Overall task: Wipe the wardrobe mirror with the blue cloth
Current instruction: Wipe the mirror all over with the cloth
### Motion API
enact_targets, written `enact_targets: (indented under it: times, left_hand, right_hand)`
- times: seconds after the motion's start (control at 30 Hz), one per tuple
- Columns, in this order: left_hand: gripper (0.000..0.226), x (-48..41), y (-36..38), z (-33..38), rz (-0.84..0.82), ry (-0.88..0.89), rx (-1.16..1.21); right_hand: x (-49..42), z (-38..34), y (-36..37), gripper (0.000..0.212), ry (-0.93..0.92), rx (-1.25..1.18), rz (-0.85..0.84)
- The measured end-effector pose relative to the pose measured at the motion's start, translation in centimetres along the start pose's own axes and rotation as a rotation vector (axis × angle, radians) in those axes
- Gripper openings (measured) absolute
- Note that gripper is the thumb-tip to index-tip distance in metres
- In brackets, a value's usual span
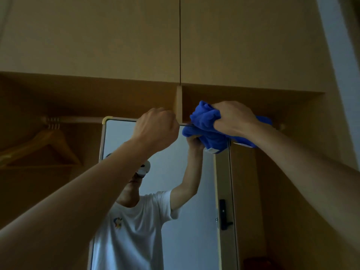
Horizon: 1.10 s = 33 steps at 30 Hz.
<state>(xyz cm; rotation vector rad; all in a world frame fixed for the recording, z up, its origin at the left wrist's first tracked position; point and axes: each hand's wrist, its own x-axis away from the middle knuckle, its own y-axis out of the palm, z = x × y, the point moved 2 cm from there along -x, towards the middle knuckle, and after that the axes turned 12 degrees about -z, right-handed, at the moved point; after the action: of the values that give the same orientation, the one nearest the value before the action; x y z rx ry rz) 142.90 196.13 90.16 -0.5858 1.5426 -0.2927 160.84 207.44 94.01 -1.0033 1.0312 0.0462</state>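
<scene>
At the top of the wardrobe, head view, the only one here: both arms reach up to the upper rim of the wardrobe mirror (175, 172).

R hand (233, 119) has its fingers closed tight round the blue cloth (206, 123), which is bunched into a wad and pressed at the mirror's top R corner. Part of the cloth trails out behind the wrist, and a white tag hangs below. L hand (155, 129) is a fist at the top rim w/ fingers curled round the edge, prob. steadying the panel.

Handling: the cloth is soft, light and floppy, looks like microfibre. It takes any grip, but a loose wad sheds corners, so best to keep it balled in the palm w/ a flat face to the glass. The mirror is rigid, smooth and fragile. It looks like a thin framed panel, so it may swing or flex under a hard push. The rim is the sensible place to brace it, not the glass.

Hard to see: light is dim. L fingertips are hidden behind the rim, so the grip can't be confirmed fully. The cloth covers the top R corner, so contact w/ the glass there is a guess. The mirror's lower part is cut off by the frame edge. Smears or dust can't be made out. Wooden hangers (48, 145) on the rail (78, 119) to the L sit in shadow.
</scene>
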Motion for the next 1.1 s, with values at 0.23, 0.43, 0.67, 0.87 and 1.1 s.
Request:
enact_targets:
  times: [0.23,0.43,0.67,0.87,1.1]
  left_hand:
    - [0.043,0.7,-2.7,-2.5,0.034,-0.056,0.321]
    - [0.055,2.0,-4.8,-5.2,0.061,-0.121,0.418]
    - [0.063,5.0,-6.9,-9.2,0.067,-0.255,0.439]
    - [0.055,8.3,-6.2,-10.0,-0.004,-0.236,0.531]
    - [0.041,12.4,-4.6,-9.3,-0.033,-0.102,0.993]
  right_hand:
    - [-2.2,-7.4,-1.8,0.015,-0.152,-0.043,-0.125]
    - [-2.9,-14.3,-3.1,0.013,-0.262,-0.003,-0.204]
    - [-1.8,-20.0,-1.8,0.026,-0.407,0.123,-0.161]
    - [1.9,-21.7,1.6,0.040,-0.538,0.133,0.038]
    - [6.5,-18.6,3.1,0.039,-0.342,-0.166,0.149]
